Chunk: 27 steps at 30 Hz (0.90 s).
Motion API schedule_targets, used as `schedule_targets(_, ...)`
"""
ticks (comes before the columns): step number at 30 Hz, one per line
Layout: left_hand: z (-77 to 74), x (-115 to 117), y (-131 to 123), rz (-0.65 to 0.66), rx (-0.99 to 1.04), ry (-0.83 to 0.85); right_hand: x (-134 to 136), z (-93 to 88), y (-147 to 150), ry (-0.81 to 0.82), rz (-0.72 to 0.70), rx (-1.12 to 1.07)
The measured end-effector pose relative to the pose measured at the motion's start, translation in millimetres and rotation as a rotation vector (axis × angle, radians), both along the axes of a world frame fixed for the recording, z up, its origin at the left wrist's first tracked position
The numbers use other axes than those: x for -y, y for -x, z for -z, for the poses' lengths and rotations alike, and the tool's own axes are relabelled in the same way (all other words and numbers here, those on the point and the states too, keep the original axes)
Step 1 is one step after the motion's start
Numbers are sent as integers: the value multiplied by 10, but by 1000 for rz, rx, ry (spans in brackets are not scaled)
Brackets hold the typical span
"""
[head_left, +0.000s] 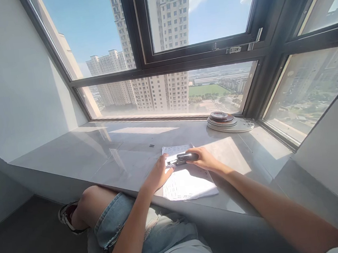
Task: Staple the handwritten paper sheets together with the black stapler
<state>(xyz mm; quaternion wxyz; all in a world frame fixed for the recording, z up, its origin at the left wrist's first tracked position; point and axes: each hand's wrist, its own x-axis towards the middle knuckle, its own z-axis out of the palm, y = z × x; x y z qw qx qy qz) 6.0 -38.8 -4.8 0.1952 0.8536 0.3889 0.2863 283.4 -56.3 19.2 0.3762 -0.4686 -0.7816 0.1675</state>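
Observation:
A black stapler (187,157) lies sideways over the sheets of printed paper (190,184) on the sill. My right hand (204,159) is closed around its rear end. At its front end, where a silvery metal part shows, my left hand (159,172) grips with thumb and fingers on either side. The stapler's top and lower part look spread apart at the front. Whether a staple strip sits between my left fingers is too small to tell. Two small dark strips (152,145), perhaps staples, lie on the sill beyond my left hand.
The wide grey window sill (69,153) carries a stack of round plates or discs (223,123) in the back right corner. Dark window frames (163,68) rise behind it, and a white wall (15,78) stands at left. My bent knee (93,195) is below the sill's front edge.

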Motion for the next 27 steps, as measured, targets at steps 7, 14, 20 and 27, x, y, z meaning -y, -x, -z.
schedule_targets(7, -44, 31, -9, 21, -40, -64, 28, 6, 34, -236, 178, -83)
schedule_targets(14, -177, 123, -17, 156, -3, -76, 18, 36, 94, -445, 118, -5)
schedule_targets(20, -201, 153, -27, 125, 31, -76, 13, 73, 108, -531, 94, 52)
schedule_targets(27, -231, 183, -30, 147, 3, -64, 38, 61, 121, -609, 34, 171)
